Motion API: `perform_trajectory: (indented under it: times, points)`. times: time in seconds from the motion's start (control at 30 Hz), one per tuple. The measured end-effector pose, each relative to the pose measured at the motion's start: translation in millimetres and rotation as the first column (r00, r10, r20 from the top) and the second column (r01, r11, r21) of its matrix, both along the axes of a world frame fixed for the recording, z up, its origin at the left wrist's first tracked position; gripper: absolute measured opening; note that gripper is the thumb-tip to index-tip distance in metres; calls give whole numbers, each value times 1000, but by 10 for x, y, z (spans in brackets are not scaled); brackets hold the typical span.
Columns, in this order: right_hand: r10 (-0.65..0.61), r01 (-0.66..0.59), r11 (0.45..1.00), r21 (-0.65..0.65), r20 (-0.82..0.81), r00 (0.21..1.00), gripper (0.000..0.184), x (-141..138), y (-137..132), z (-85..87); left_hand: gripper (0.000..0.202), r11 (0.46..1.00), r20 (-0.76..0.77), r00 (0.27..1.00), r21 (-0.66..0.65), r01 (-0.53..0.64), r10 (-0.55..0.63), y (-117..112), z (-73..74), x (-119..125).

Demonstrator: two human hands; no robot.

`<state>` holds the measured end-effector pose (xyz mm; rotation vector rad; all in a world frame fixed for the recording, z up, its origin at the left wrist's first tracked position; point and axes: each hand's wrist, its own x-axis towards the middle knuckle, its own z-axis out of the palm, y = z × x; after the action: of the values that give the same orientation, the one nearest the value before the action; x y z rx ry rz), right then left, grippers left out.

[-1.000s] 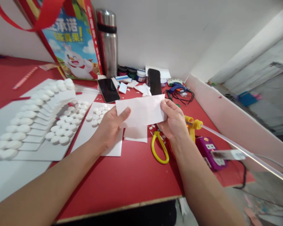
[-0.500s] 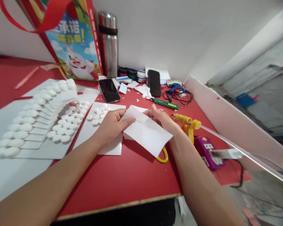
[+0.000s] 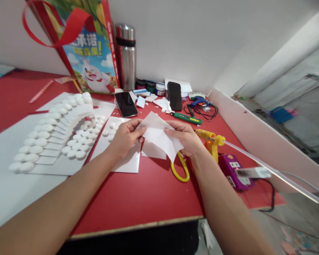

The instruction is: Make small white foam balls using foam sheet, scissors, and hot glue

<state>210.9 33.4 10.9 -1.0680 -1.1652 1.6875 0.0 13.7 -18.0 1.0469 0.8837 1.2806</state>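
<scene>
Between my two hands is a sheet of white paper (image 3: pixel 159 136), creased across and bent, one corner pointing away from me. My left hand (image 3: pixel 129 136) pinches its left edge, thumb on top. My right hand (image 3: pixel 184 136) grips the right side, its thumb pressing near the crease. Under the paper, another white piece (image 3: pixel 153 151) lies on the red table (image 3: pixel 138 202). A yellow scissors-like handle (image 3: pixel 181 173) pokes out below the sheet; the rest of it is hidden. Left of my left hand, a white board (image 3: pixel 127 163) carries several small white discs (image 3: pixel 111 132).
A larger white board (image 3: pixel 53 169) at left bears stepped rows of white discs (image 3: pixel 33 148). To the right are a yellow glue gun (image 3: pixel 211 140) and a purple power strip (image 3: pixel 232 171). Two phones (image 3: pixel 126 104), a green cutter (image 3: pixel 187 118), a steel flask (image 3: pixel 127 60) and a bag (image 3: pixel 93 60) stand behind.
My right hand has come round onto the paper's right side and now pinches it with the thumb on top. The flat sheet has turned and bent along a crease, uncovering more of the yellow handle.
</scene>
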Motion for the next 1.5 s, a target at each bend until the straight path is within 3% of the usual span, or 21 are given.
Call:
perform_trajectory:
  times: [0.4, 0.63, 0.9, 1.03, 1.5]
  points:
    - [-67, 68, 997, 27, -33, 997, 12, -111, 1, -2, 19, 1000, 82, 997, 21, 3, -5, 31, -23, -46]
    - [-60, 61, 997, 42, -29, 998, 14, -117, -27, 12, 22, 999, 80, 996, -21, 30, -28, -8, 61, -64]
    - [-304, 315, 947, 57, -152, 941, 18, -29, 119, 9, 35, 998, 69, 996, 19, 61, -62, -44, 70, -46]
    - [-383, 403, 913, 59, -213, 899, 19, 6, 164, 26, 26, 999, 53, 998, 43, 27, -29, -25, 58, -56]
    - [-394, 414, 899, 140, -154, 906, 20, -18, 172, -14, 6, 998, 69, 998, 55, -16, 12, -57, 133, -6]
